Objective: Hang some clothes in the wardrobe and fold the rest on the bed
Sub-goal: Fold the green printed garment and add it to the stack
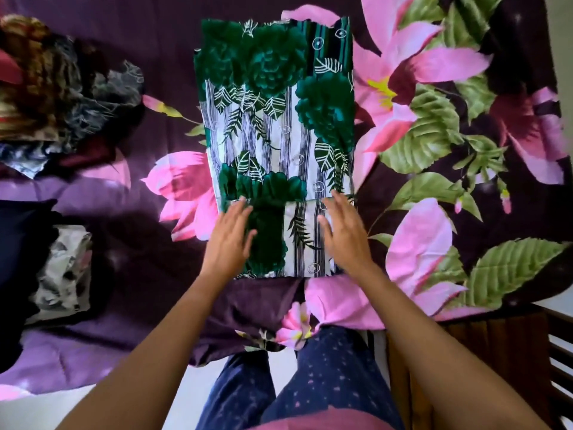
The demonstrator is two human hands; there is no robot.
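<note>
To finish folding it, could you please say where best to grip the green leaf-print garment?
Probably the two near corners of the green leaf-print garment, approached from the near edge of the bed: it lies flat, stretching away, with its near end doubled over.

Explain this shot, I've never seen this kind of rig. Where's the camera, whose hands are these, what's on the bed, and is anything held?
There is no robot here. A person works with bare hands, and the single picture comes from a wide-angle camera worn on their head, looking down. That is why the person's navy trousers show at the bottom.

The surface is a purple bedsheet printed with pink flowers. On it, running away from the person, lies a green-and-white leaf-print garment, its near end apparently folded over.

The left hand and right hand lie on that near end with fingers straight. Neither grips anything. The right hand is slightly blurred.

At the far left sits a loose clothes pile, and nearer the person a dark-and-white stack.
</note>
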